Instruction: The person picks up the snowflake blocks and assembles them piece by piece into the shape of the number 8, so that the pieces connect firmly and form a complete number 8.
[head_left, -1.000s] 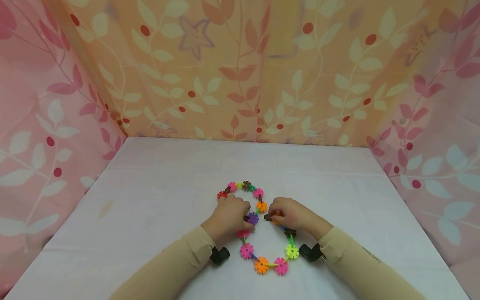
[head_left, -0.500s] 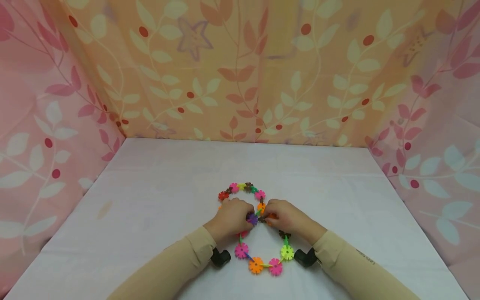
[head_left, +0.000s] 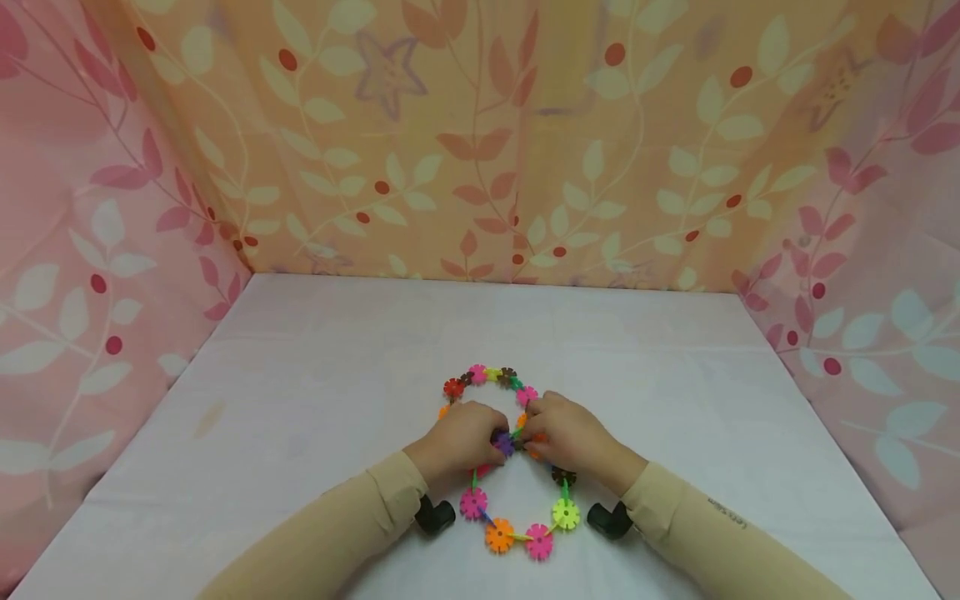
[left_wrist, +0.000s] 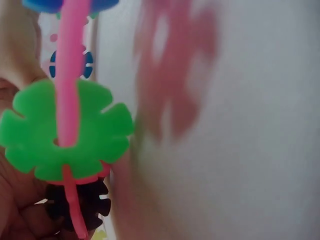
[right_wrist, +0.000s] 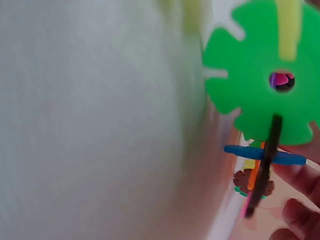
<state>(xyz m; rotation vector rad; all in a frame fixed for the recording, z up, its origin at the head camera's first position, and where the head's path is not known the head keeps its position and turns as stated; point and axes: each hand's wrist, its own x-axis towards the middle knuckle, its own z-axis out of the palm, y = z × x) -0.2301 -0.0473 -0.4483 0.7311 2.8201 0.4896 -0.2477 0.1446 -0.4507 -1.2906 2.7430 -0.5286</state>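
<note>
A chain of interlocking plastic snowflake discs lies on the white tabletop in two loops, one far, one near. My left hand pinches the purple disc where the loops meet. Close against it, my right hand grips the chain's end at an orange disc; a dark brown disc points at the purple one, and fingers partly hide the joint. In the left wrist view, a green disc hangs before a dark disc by the fingers. The right wrist view has a green disc above a brown disc.
The far loop holds a red disc and a pink disc. In the near loop are an orange disc and a yellow-green disc. Black wrist cameras sit under both sleeves. Patterned curtains surround the white tabletop.
My right hand has moved left, bringing the brown end disc up to the purple disc. The near loop has shifted left, and the far loop slightly right.
</note>
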